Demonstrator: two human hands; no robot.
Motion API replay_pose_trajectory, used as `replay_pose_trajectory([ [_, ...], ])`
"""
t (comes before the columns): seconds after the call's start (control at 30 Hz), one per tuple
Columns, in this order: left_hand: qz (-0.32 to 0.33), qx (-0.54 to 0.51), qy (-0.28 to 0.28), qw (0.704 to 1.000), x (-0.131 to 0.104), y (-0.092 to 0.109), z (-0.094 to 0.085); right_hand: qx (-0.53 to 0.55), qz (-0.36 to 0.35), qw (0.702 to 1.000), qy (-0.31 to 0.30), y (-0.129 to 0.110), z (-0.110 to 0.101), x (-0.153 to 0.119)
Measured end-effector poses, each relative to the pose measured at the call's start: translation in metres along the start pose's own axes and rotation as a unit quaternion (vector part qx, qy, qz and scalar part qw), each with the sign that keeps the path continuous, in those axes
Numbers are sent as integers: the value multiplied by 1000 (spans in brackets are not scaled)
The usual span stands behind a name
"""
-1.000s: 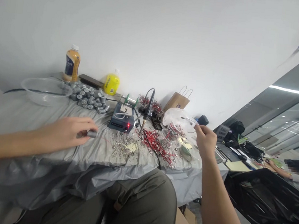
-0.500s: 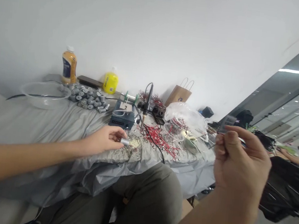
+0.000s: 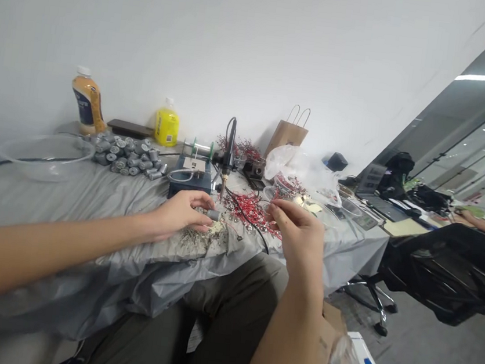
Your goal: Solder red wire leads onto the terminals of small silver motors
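At the counter (image 3: 69,200), a likely heavy cylinder (image 3: 213,215) was side-gripped by the left hand (image 3: 180,213), a thin wire (image 3: 265,201) seemingly pinched by the right hand (image 3: 302,230).

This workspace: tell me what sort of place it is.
Probably an electronics assembly bench in a shared office or workshop: a soldering iron, a solder spool and piled metal cylinders suggest it.

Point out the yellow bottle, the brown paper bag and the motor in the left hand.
yellow bottle (image 3: 167,128), head view, front.
brown paper bag (image 3: 288,136), head view, front.
motor (image 3: 212,215), head view, side.
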State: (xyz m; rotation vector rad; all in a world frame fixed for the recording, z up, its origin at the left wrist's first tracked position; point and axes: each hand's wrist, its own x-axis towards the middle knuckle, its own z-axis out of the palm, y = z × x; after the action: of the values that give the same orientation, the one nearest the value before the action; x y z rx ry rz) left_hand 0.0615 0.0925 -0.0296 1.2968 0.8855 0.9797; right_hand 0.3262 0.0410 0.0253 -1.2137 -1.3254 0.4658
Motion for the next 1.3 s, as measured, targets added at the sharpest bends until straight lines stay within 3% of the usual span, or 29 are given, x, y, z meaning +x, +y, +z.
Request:
replay_pose_trajectory([
  [0.2,-3,-22,14,1000,9,-10,-7,-99,-37,994,5,15,10,1],
  [0.5,68,12,42,997,10,-11,-20,-130,-82,986,-65,24,29,-3],
  [0.7,87,27,54,994,11,-8,-18,-125,-88,988,-35,25,34,-9],
  [1.1,35,-45,46,997,10,-10,-10,-122,-104,987,-8,33,38,-14],
  [1.3,98,-51,51,993,13,-13,-6,-117,-136,984,-10,28,41,-16],
])
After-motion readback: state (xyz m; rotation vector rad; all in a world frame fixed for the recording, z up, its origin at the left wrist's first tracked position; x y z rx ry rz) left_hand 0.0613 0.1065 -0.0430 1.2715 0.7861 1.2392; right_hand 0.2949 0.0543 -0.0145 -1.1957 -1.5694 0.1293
